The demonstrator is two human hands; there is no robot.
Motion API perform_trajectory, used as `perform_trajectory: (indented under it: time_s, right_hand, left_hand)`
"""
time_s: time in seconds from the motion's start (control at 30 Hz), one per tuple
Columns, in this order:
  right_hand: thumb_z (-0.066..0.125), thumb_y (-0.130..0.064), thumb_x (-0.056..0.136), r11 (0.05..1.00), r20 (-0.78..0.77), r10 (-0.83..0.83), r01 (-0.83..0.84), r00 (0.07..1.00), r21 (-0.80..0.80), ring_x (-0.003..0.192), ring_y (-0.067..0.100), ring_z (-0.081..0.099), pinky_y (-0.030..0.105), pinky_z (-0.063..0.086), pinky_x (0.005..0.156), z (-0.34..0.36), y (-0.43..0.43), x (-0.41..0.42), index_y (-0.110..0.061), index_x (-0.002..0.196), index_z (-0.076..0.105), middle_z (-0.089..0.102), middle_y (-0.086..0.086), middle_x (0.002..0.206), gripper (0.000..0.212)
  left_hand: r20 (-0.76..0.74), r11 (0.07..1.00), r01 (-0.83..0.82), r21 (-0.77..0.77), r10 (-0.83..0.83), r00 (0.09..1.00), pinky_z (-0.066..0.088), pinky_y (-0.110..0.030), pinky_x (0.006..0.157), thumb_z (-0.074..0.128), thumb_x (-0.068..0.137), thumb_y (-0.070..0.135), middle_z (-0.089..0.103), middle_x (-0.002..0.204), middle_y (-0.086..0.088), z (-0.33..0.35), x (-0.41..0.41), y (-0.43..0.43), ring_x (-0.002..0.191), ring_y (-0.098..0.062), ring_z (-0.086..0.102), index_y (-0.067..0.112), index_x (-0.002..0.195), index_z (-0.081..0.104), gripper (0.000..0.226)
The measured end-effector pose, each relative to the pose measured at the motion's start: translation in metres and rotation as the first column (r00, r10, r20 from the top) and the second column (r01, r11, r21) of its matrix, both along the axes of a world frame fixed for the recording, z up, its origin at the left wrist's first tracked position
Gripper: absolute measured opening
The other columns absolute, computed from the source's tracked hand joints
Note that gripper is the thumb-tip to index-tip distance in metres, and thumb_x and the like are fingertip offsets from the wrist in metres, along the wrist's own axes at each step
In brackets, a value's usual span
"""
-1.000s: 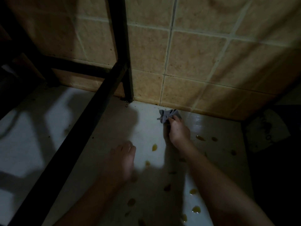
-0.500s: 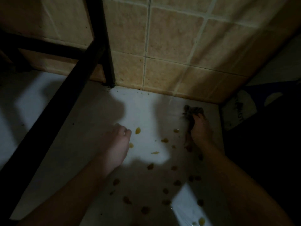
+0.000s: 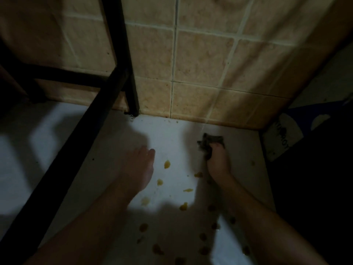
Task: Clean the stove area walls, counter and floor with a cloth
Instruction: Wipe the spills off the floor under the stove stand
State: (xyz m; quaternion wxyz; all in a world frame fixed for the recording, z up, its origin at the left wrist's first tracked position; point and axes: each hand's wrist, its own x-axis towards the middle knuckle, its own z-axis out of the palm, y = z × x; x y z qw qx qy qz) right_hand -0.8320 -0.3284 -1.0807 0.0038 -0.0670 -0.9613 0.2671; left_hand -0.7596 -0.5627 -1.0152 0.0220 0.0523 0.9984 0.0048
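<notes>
Cloth [image 3: 209,143], dark and bunched, is clenched in the right hand [image 3: 217,161] and pressed to the white floor [image 3: 172,134] just below the tiled wall [image 3: 200,73]. Yellow spots [image 3: 167,164] lie scattered between it and the left hand [image 3: 137,169], which rests flat with straight fingers. So small a wad may smear the spots rather than lift them, and the bracing palm could slide into them.

Dim; one bright patch on the white floor [image 3: 172,134]; my left hand [image 3: 138,169] and right hand [image 3: 217,161] sit in shadow; right side black; edges bend, slightly soft.
</notes>
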Motion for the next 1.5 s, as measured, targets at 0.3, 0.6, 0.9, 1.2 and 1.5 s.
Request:
perform_trajectory:
  time_s: [0.3, 0.6, 0.9, 1.2, 1.5]
  right_hand:
    - [0.048, -0.01, 0.091, 0.854, 0.104, 0.497, -0.507, 0.861, 0.119, 0.128, 0.031, 0.031, 0.047, 0.045, 0.096, 0.002, -0.113, 0.009, -0.02, 0.136, 0.044, 0.041, 0.006, 0.138, 0.046]
    - [0.051, -0.007, 0.089, 0.899, 0.09, 0.4, -0.41, 0.912, 0.153, 0.131, 0.031, 0.029, 0.044, 0.039, 0.104, 0.002, -0.072, 0.013, -0.017, 0.139, 0.04, 0.033, 0.006, 0.144, 0.052]
    - [0.04, -0.006, 0.094, 0.975, 0.162, 0.054, -0.087, 0.985, 0.205, 0.128, 0.032, 0.036, 0.037, 0.036, 0.106, 0.013, 0.052, 0.036, -0.018, 0.136, 0.048, 0.037, 0.008, 0.145, 0.044]
    - [0.039, -0.004, 0.095, 0.96, 0.15, -0.052, 0.008, 0.987, 0.279, 0.129, 0.035, 0.034, 0.039, 0.035, 0.107, 0.011, 0.091, 0.104, -0.015, 0.142, 0.037, 0.03, 0.01, 0.148, 0.049]
    - [0.037, -0.005, 0.095, 0.966, 0.121, -0.047, 0.014, 0.992, 0.256, 0.125, 0.035, 0.037, 0.038, 0.036, 0.104, 0.01, 0.034, 0.12, -0.015, 0.136, 0.044, 0.037, 0.011, 0.143, 0.042]
  left_hand:
    - [0.103, 0.999, -0.046, 0.026, 0.043, 0.994, 0.043, -0.041, 0.093, 0.051, 0.091, 0.02, 0.05, 0.122, -0.011, 0.012, -0.055, -0.019, 0.109, -0.028, 0.05, 0.015, 0.117, 0.048, 0.026]
    - [0.216, 0.997, -0.075, -0.012, 0.076, 0.974, 0.027, -0.035, 0.108, 0.04, 0.098, 0.021, 0.035, 0.145, -0.008, 0.007, -0.008, -0.017, 0.131, -0.025, 0.036, 0.017, 0.144, 0.031, 0.046]
    - [0.108, 0.984, 0.149, 0.095, -0.159, 0.981, 0.049, -0.056, 0.086, 0.024, 0.077, 0.03, 0.061, 0.105, -0.036, 0.006, 0.03, -0.008, 0.095, -0.05, 0.061, -0.014, 0.111, 0.061, 0.067]
    - [0.096, 0.978, 0.145, 0.153, -0.161, 0.982, 0.049, -0.041, 0.087, 0.056, 0.088, 0.015, 0.061, 0.109, -0.014, -0.005, 0.081, -0.008, 0.097, -0.034, 0.059, 0.008, 0.116, 0.062, 0.03]
    - [0.139, 0.989, 0.012, 0.149, -0.033, 0.99, 0.04, -0.038, 0.095, 0.051, 0.093, 0.02, 0.055, 0.122, -0.01, -0.012, 0.108, -0.027, 0.109, -0.029, 0.053, 0.012, 0.128, 0.053, 0.036]
